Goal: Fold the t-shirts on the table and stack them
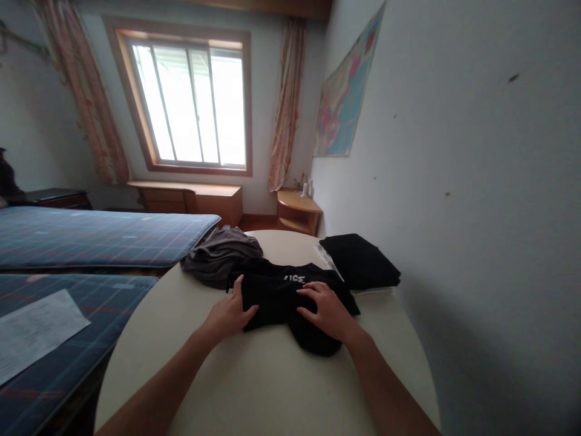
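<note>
A black garment with white lettering [272,297], likely a T-shirt, lies crumpled on the round cream table [245,387]. At its left edge rests my left hand [230,312], thumb and forefinger spread apart on the cloth. My right hand [327,310] lies over the garment's right part, just below the lettering, with its fingers slightly bent and the thumb apart. A rounded flap of the black cloth hangs toward me beneath the right hand. Behind the garment on the left, a heap of grey-brown cloth [218,254] touches it.
A folded black stack [358,260] with white cloth under it sits at the table's right, near the wall. On the left are plaid mattresses [100,236], one bearing a paper sheet [39,333]. A wooden desk [213,200] and corner shelf [297,203] stand by the window.
</note>
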The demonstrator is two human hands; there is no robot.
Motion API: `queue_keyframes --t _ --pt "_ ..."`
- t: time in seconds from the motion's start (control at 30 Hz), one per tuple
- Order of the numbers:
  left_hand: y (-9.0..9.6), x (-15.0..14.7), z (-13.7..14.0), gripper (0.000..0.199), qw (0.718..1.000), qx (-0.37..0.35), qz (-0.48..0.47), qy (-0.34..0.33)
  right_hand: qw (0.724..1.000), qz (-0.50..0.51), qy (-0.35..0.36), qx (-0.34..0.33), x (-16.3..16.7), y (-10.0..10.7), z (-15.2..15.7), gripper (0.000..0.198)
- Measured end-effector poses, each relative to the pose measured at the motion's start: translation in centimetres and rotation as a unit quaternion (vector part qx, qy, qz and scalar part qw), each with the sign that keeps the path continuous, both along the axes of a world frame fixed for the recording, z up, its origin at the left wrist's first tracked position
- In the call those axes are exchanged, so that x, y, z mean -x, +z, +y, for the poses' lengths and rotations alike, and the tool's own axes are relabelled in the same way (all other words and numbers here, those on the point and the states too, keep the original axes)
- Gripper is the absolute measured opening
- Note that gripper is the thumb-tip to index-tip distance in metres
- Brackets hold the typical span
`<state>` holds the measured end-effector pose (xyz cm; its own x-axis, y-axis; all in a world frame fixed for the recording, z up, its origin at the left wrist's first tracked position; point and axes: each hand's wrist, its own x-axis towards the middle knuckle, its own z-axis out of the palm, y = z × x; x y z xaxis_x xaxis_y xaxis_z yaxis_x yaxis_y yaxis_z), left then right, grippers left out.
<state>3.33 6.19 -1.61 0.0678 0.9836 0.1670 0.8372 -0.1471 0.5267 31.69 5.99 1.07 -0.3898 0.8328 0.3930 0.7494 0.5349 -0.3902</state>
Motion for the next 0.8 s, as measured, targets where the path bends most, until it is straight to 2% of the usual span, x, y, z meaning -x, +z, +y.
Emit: queue_keyframes --t 0.1,0.2,0.27,0.33,0.4,0.5,0.57,0.7,0.8 --pt "-0.8 0.6 0.9 0.078 0.995 -0.042 -0.078 -0.042 0.999 -0.001 0.014 0.032 -0.5 -0.7 0.4 0.030" --pt "-0.5 1.4 2.2 0.048 0.975 -0.089 -0.203 -0.022 0.999 0.014 0.018 0.042 -0.9 -0.7 0.5 0.018" --pt "0.3 1.8 2.7 0.038 0.956 -0.111 -0.272 0.001 0.998 0.031 0.025 0.053 -0.8 -0.4 0.3 0.019" --pt "1.0 1.9 2.7 0.045 0.936 -0.105 -0.337 0.000 0.996 0.049 0.037 0.067 -0.7 -0.1 -0.1 0.028" --pt "1.3 1.7 2.4 0.065 0.917 -0.071 -0.391 -0.027 0.994 0.045 0.057 0.080 -0.5 0.0 -0.3 0.034" --pt "0.6 1.1 1.9 0.099 0.907 -0.014 -0.411 -0.090 0.993 0.012 0.076 0.085 -0.3 -0.3 -0.2 0.020" --pt "-0.3 0.8 2.1 0.108 0.911 0.002 -0.397 -0.114 0.993 0.007 0.083 0.083 -0.3 -0.4 0.0 0.012" --pt "-1.7 1.4 3.2 0.098 0.932 -0.041 -0.351 -0.080 0.989 0.102 0.057 0.087 -1.0 -0.1 0.6 0.015" --pt "-1.5 2.4 3.9 0.089 0.935 -0.065 -0.348 -0.026 0.967 0.234 0.007 0.096 -2.0 0.4 1.3 0.024"
